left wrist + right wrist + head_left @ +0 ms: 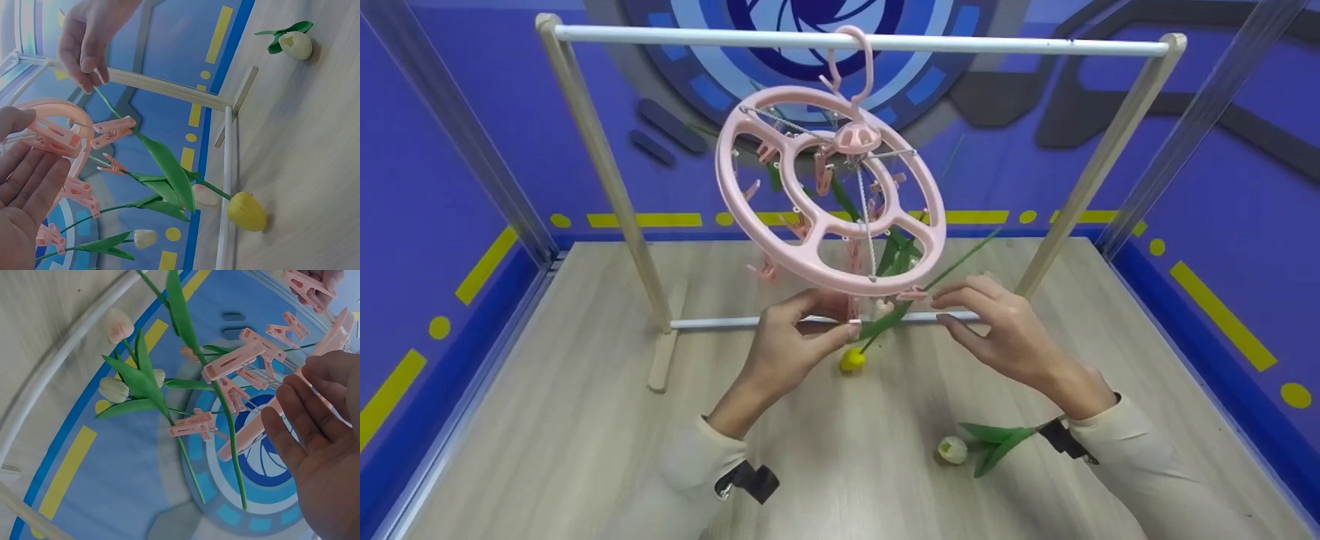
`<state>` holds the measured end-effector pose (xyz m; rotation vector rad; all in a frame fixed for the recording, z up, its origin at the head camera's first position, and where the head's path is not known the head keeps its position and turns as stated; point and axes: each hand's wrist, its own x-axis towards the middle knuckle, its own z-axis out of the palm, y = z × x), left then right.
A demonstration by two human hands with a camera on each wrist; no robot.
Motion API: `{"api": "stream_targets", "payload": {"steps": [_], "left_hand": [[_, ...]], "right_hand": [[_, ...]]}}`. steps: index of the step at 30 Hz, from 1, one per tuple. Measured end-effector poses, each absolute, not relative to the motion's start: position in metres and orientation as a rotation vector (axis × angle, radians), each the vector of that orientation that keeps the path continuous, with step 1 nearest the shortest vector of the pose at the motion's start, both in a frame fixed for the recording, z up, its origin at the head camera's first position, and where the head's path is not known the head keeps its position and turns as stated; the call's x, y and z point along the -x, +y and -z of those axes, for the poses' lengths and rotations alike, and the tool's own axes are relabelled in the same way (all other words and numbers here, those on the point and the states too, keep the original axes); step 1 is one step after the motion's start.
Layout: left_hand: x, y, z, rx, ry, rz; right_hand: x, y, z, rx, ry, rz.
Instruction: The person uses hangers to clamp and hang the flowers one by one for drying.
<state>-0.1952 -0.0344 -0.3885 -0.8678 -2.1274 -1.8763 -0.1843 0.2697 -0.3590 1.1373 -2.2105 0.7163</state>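
Observation:
A round pink clip hanger [829,283] hangs tilted, with several pink clothespins below its rings. My left hand [791,341] pinches one clothespin [56,138] at the near rim between thumb and fingers. To its right, my right hand [1005,322] is held beside another clothespin [233,361], its fingers extended and nothing in them. That clothespin grips the green stem of a yellow tulip [853,361], whose bloom hangs downward. Further back, white tulips [145,238] and a pale pink one [119,325] hang from other clothespins.
A rack with a white top bar [697,36] and wooden legs [611,176] carries the hanger; a white lower bar [712,323] crosses near the tabletop. One white tulip [952,450] lies on the wooden table [547,450], near my right forearm. Blue walls [1245,210] enclose the space.

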Motion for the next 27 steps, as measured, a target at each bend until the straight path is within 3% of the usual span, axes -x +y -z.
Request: {"api": "stream_targets", "payload": {"steps": [27], "left_hand": [[0.192, -0.033, 0.389, 0.929, -2.075, 1.877]], "right_hand": [[0.149, 0.383, 0.44, -0.831, -2.906, -0.716]]}}
